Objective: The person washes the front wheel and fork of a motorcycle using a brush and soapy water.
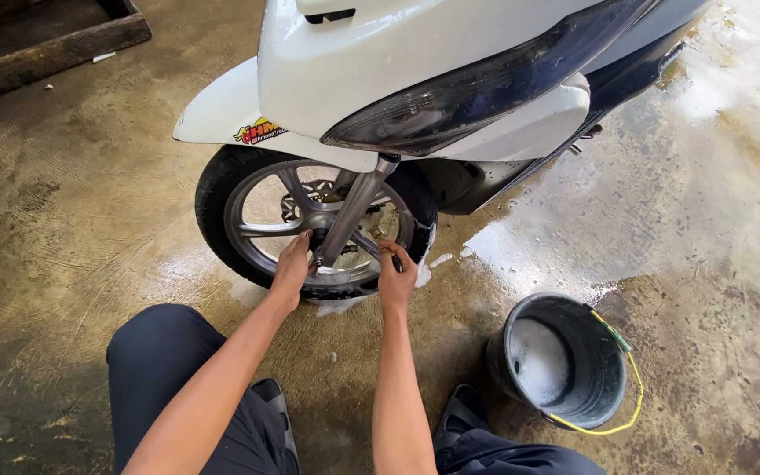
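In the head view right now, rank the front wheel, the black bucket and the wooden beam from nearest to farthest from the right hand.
1. Front wheel: the right hand touches its lower rim.
2. Black bucket: lower right, on wet floor.
3. Wooden beam: far upper left corner.

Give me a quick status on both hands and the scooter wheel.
Left hand on front wheel rim by the fork. Right hand at the soapy lower rim. Black bucket of suds to the right, clear of the hands.

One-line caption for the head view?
Crouched person's left hand and right hand work at a white scooter's front wheel, beside a black bucket of suds.
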